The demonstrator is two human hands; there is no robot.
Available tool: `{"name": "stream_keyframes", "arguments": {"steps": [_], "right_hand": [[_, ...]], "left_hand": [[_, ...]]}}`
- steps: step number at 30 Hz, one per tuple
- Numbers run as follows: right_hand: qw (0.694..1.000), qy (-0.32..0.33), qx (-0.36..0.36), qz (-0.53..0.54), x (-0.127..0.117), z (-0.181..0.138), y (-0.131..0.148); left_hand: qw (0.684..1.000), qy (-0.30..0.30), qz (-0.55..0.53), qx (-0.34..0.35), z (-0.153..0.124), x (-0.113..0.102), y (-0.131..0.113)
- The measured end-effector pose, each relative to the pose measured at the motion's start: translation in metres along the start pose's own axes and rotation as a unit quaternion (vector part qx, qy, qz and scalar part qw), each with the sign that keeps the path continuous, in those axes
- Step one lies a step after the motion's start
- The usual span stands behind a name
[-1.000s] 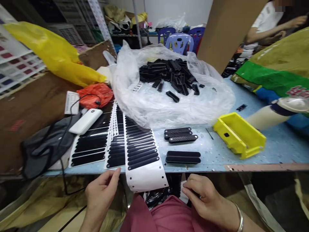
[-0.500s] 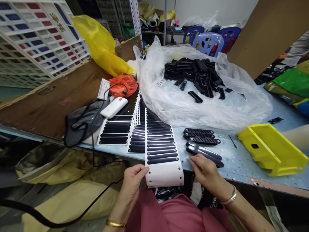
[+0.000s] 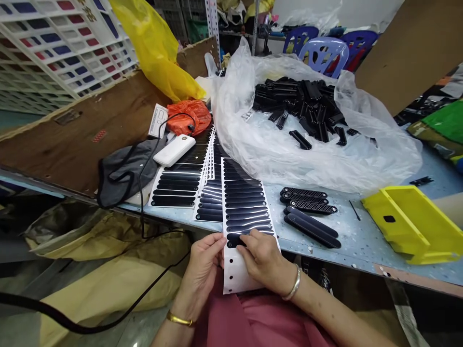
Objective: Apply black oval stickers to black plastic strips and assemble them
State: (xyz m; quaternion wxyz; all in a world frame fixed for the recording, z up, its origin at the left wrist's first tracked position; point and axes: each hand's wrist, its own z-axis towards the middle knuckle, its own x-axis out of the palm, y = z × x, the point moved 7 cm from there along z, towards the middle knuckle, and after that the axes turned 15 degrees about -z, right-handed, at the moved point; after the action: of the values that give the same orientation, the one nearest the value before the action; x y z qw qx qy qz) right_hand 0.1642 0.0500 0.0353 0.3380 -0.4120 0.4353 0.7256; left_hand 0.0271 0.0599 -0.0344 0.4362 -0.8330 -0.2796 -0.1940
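My left hand (image 3: 205, 256) pinches the left edge of a white sticker sheet (image 3: 235, 279) between thumb and fingers. Rows of long black stickers (image 3: 246, 202) run across its upper part; the bare lower end has small black dots and hangs over the table edge. Over the sheet, my right hand (image 3: 263, 259) is closed, thumb and forefinger at the lowest black sticker (image 3: 234, 239), whose right part they hide. To the right lie several black handle-like pieces with cross-hatched faces (image 3: 314, 207), and in front of them two smooth-faced black pieces (image 3: 313, 229).
An open clear plastic bag (image 3: 249, 159) holds a heap of black parts (image 3: 300, 103). At right stands a yellow bin (image 3: 398, 207). More sticker sheets (image 3: 177, 188), a white power bank (image 3: 174, 150), a grey cloth (image 3: 121, 168) and an orange bag (image 3: 190, 115) lie left.
My right hand has moved left from beside the smooth black pieces onto the sheet's lowest sticker. My left hand still holds the sheet's edge. The view has shifted slightly.
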Motion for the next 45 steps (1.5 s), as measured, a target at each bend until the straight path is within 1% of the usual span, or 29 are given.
{"name": "stream_keyframes", "arguments": {"steps": [4, 10, 16, 19, 21, 23, 26, 28, 30, 32, 33, 35, 36, 37, 38, 39, 40, 41, 42, 43, 44, 45], "right_hand": [[1.0, 0.005, 0.007, 0.008, 0.002, 0.003, 0.0], [0.999, 0.017, 0.04, 0.021, 0.004, 0.013, 0.003], [0.997, 0.011, 0.079, 0.007, 0.012, 0.021, 0.0], [0.996, 0.01, 0.085, 0.04, 0.014, 0.024, -0.006], [0.993, 0.005, 0.088, 0.072, 0.01, 0.024, -0.012], [0.989, -0.011, 0.108, 0.097, -0.005, 0.021, -0.026], [0.973, -0.039, 0.177, 0.145, -0.041, 0.006, -0.062], [0.944, -0.084, 0.256, 0.192, -0.074, -0.014, -0.095], [0.907, -0.166, 0.322, 0.217, -0.111, -0.038, -0.128], [0.881, -0.233, 0.343, 0.228, -0.142, -0.06, -0.149], [0.873, -0.255, 0.349, 0.228, -0.153, -0.068, -0.155], [0.868, -0.27, 0.35, 0.225, -0.167, -0.079, -0.159], [0.87, -0.268, 0.346, 0.226, -0.169, -0.082, -0.158], [0.874, -0.262, 0.338, 0.23, -0.169, -0.083, -0.154], [0.881, -0.253, 0.324, 0.235, -0.168, -0.082, -0.149], [0.888, -0.244, 0.309, 0.239, -0.167, -0.08, -0.143], [0.895, -0.239, 0.292, 0.239, -0.165, -0.077, -0.136], [0.902, -0.237, 0.276, 0.231, -0.165, -0.075, -0.13], [0.911, -0.238, 0.261, 0.212, -0.166, -0.073, -0.123], [0.92, -0.242, 0.246, 0.185, -0.167, -0.071, -0.116], [0.929, -0.246, 0.231, 0.154, -0.17, -0.07, -0.111], [0.935, -0.25, 0.218, 0.123, -0.172, -0.07, -0.106]], "left_hand": [[0.999, 0.026, -0.009, -0.03, 0.001, 0.003, 0.0], [0.998, 0.027, -0.009, -0.049, 0.001, 0.007, 0.002], [0.999, 0.027, 0.01, -0.031, -0.002, 0.009, 0.003], [1.0, 0.014, 0.016, -0.023, -0.002, 0.007, 0.002], [1.0, 0.004, 0.018, -0.016, -0.001, 0.005, 0.001], [1.0, -0.006, 0.023, -0.005, -0.001, 0.004, -0.001], [0.999, -0.024, 0.042, 0.019, 0.001, 0.0, -0.005], [0.997, -0.027, 0.062, 0.034, 0.002, -0.001, -0.006], [0.994, -0.024, 0.093, 0.046, 0.004, -0.002, -0.009], [0.987, -0.029, 0.149, 0.061, 0.005, -0.004, -0.014], [0.979, -0.041, 0.186, 0.077, 0.005, -0.005, -0.02], [0.954, -0.076, 0.262, 0.123, 0.001, -0.006, -0.034], [0.941, -0.09, 0.291, 0.15, -0.003, -0.003, -0.042], [0.933, -0.091, 0.305, 0.168, -0.006, 0.004, -0.046], [0.933, -0.081, 0.304, 0.177, -0.01, 0.013, -0.047], [0.941, -0.054, 0.293, 0.161, -0.012, 0.026, -0.041], [0.955, -0.022, 0.268, 0.129, -0.013, 0.041, -0.032], [0.969, 0.016, 0.234, 0.071, -0.014, 0.057, -0.016], [0.977, 0.057, 0.203, -0.009, -0.015, 0.074, 0.003], [0.976, 0.099, 0.174, -0.083, -0.017, 0.091, 0.022], [0.97, 0.135, 0.148, -0.137, -0.02, 0.108, 0.037], [0.964, 0.159, 0.128, -0.167, -0.021, 0.122, 0.048]]}}
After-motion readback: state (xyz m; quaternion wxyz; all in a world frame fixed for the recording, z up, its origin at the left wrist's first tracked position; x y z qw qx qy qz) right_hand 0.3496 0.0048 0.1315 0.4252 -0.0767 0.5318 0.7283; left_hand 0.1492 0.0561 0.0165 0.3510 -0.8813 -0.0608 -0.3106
